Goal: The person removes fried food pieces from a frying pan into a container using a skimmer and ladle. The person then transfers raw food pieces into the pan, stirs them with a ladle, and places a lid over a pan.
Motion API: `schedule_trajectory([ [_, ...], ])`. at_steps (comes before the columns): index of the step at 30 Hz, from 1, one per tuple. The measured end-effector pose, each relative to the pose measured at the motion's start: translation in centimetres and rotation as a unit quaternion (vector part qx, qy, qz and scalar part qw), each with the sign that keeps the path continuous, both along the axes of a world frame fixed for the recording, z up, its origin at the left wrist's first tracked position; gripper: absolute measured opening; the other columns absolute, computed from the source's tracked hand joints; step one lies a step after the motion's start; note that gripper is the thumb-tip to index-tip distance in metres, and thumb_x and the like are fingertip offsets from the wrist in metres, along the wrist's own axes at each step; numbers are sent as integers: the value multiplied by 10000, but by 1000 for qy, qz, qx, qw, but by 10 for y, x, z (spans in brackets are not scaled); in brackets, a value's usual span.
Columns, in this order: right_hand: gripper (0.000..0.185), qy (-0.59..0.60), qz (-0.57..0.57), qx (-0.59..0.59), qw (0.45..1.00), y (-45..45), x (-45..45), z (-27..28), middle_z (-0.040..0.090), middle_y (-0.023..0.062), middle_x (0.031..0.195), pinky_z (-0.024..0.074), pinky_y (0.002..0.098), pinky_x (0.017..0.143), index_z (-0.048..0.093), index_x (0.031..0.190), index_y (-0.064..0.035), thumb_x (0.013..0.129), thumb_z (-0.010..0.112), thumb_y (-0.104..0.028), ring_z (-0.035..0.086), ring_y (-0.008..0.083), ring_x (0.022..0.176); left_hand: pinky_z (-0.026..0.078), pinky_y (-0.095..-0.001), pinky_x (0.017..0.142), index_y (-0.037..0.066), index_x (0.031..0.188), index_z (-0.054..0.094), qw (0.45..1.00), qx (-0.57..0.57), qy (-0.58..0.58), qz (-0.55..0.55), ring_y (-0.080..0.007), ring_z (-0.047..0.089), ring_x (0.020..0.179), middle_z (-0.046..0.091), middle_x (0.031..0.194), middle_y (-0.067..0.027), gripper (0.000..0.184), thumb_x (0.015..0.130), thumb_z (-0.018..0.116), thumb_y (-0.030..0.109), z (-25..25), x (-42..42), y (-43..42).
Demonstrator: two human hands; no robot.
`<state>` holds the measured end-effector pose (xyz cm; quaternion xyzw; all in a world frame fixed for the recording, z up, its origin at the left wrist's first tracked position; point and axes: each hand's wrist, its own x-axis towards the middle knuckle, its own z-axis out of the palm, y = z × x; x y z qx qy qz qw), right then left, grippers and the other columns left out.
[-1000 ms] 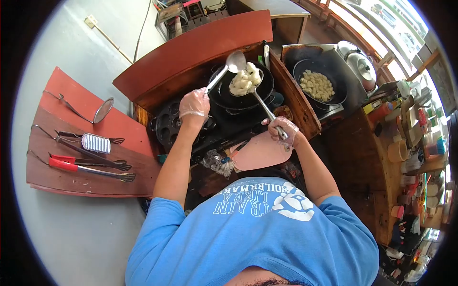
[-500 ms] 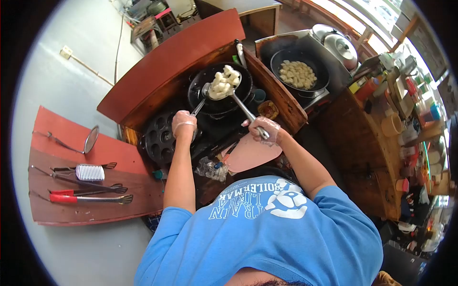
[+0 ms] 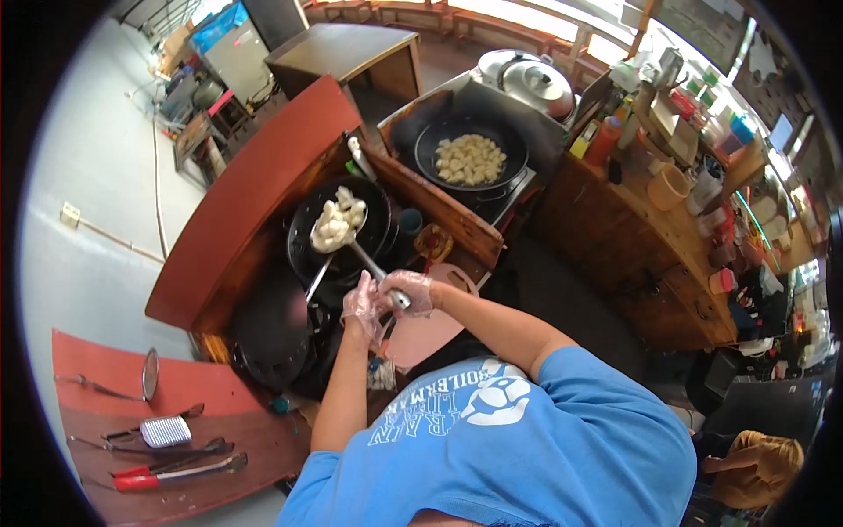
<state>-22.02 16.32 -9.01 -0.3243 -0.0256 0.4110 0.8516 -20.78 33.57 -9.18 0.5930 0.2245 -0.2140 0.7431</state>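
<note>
Gripping the steel ladle (image 3: pixel 369 263) near the end of its handle, the right hand (image 3: pixel 413 292) is closed firmly in its clear glove. The left hand (image 3: pixel 361 306) is close beside it, fingers loosely bent — I cannot tell whether it touches the handle or grips anything. The pink board (image 3: pixel 426 334) is just beneath the hands; slick gloves could let the handle twist there, and the load would tip.

Farther out, a loose spoon (image 3: pixel 318 279) leans out of the dark pan (image 3: pixel 384 206) with no hand on it; a knock from the left forearm could send it sliding. The ladle's bowl, heaped with pale pieces (image 3: pixel 341 215), hangs over that pan. Pieces high on the heap could roll off if the bowl tilts, and hot liquid, if the pan holds any, might splash.

Beyond the cup (image 3: pixel 410 220) and the wooden partition (image 3: pixel 439 206), more pieces (image 3: pixel 471 161) lie in the wok (image 3: pixel 516 156) — untended, these could overcook while both hands are elsewhere.
</note>
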Motion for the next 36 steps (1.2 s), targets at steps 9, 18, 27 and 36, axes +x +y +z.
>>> schedule_trajectory([
  [9,706,-187,139,-288,929,-47,-46,76,667,155,762,588,379,572,630,1183,50,974,406,-586,614,190,600,522,-305,528,9,1150,586,968,-244,49,-33,-160,564,577,578,731,-46,275,985,532,223,-12,34,17],
  [18,270,48,-184,-269,944,-339,-161,53,630,33,738,557,341,633,691,1051,-76,947,579,-299,590,135,616,504,-263,472,77,1094,592,990,-104,98,7,-139,578,597,628,814,-51,175,972,575,201,0,27,24],
  [27,310,204,-694,-182,666,-696,-195,-63,504,5,796,487,452,883,561,1046,-121,909,618,-394,485,191,696,348,-309,316,103,880,605,876,465,46,-117,-151,441,384,519,592,-39,72,843,547,82,51,27,-30],
  [36,1063,196,-704,-88,677,-820,-171,-141,28,114,1646,39,495,1206,17,1580,-202,819,455,-801,128,304,1504,436,-434,392,20,713,674,673,691,112,-239,-287,616,473,629,592,-135,163,835,595,92,18,88,-19],
])
